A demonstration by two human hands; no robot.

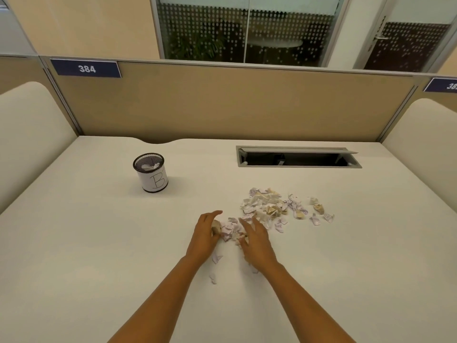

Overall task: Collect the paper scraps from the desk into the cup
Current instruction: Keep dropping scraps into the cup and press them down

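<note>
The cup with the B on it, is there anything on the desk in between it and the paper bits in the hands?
Nothing visible is in the way. The left hand and right hand cradle scraps, and only bare desk lies between them and the cup, up and to the left.

Right nameplate [445, 84] — number cut off.

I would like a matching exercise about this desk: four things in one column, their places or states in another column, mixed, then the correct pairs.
Things:
1. cup
2. big pile of scraps
3. cable hatch
4. small bunch of scraps

Places or states:
A. lid raised, at the back right
B. between the left hand and right hand
C. marked with a letter B
D. loose, beyond the hands

Pairs: 1-C, 2-D, 3-A, 4-B
</note>
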